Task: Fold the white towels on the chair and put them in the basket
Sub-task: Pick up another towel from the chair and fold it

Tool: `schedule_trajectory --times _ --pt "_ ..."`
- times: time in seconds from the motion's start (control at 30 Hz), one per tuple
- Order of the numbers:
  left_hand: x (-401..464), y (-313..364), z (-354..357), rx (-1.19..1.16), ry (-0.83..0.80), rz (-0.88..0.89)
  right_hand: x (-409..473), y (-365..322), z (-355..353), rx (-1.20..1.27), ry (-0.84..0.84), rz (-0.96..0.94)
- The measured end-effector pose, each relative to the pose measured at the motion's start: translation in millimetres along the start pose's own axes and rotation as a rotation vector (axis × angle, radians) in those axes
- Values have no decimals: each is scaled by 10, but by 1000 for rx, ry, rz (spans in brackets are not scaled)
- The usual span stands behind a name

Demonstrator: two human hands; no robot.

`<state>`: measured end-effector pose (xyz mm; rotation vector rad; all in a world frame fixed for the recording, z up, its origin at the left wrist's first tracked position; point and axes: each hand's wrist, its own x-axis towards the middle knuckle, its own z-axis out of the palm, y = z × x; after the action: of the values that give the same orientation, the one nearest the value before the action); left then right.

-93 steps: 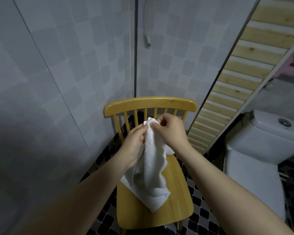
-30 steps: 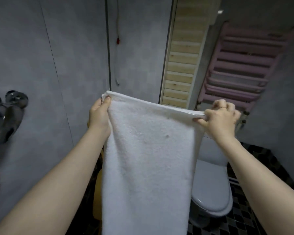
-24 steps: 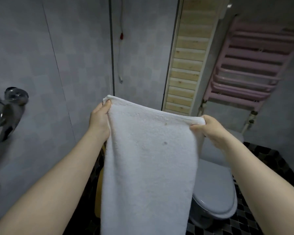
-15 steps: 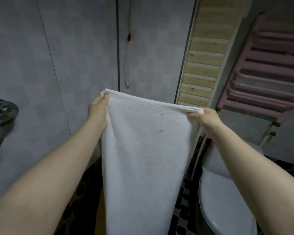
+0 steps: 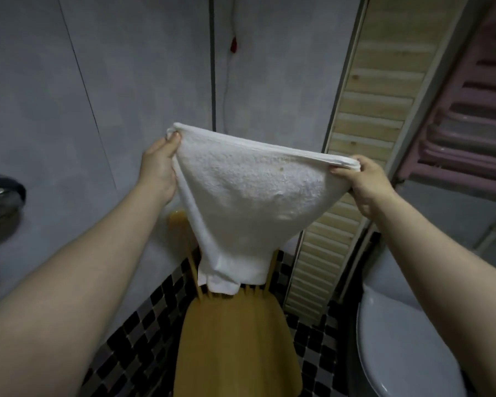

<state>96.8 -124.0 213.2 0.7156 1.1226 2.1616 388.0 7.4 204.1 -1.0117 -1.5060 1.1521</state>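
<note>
A white towel (image 5: 249, 196) hangs stretched between my two hands in mid-air above the wooden chair (image 5: 235, 339). My left hand (image 5: 159, 167) pinches its top left corner and my right hand (image 5: 362, 179) pinches its top right corner. The top edge looks doubled in layers. The cloth narrows downward, its lower end swung out over the chair's backrest, which it partly hides. The chair's seat shows bare below. No basket is in view.
A white toilet (image 5: 407, 348) stands at the lower right. A slatted wooden panel (image 5: 370, 116) and a pink rack (image 5: 467, 110) rise on the right. Grey tiled walls meet behind the chair; a chrome fitting (image 5: 0, 196) sticks out at the left edge. The floor has black-and-white tiles.
The towel's long hanging part has swung up and away from me, so it now looks short and tapered. The view has tilted down, bringing the chair into sight. Both hands keep their corners.
</note>
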Motion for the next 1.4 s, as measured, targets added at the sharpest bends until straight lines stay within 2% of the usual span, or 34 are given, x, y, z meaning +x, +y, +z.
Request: schedule_trajectory --times 0.17,0.3,0.5,0.63,0.77,1.0,1.23,1.3,1.4 --pt "-468 -734 -527 168 77 -149 -425 786 -30 -186 -3 154" --pt "-1080 -1455 -1107 313 140 -354 -1009 1639 -100 -362 -62 319" --pt "-1945 -2278 -1926 459 60 -557 -1842 2809 -181 -557 -173 542" --pt "-2165 -2697 -2285 710 65 -651 -2084 3349 -132 -597 -212 628" --pt "-2182 -3150 -2639 806 43 -742 -2055 3908 119 -683 -257 724" --pt "-1755 -3942 -3079 899 25 -850 -1613 4734 636 -922 -379 723" --pt "-1328 -4860 -3381 1003 27 -924 -1213 5541 909 -980 -430 759" --pt "-1292 -5014 -3418 1108 4 -969 -1167 5671 963 -995 -406 790" --pt "-1225 -5262 -3450 1291 40 -943 -1102 5906 1062 -1009 -325 858"
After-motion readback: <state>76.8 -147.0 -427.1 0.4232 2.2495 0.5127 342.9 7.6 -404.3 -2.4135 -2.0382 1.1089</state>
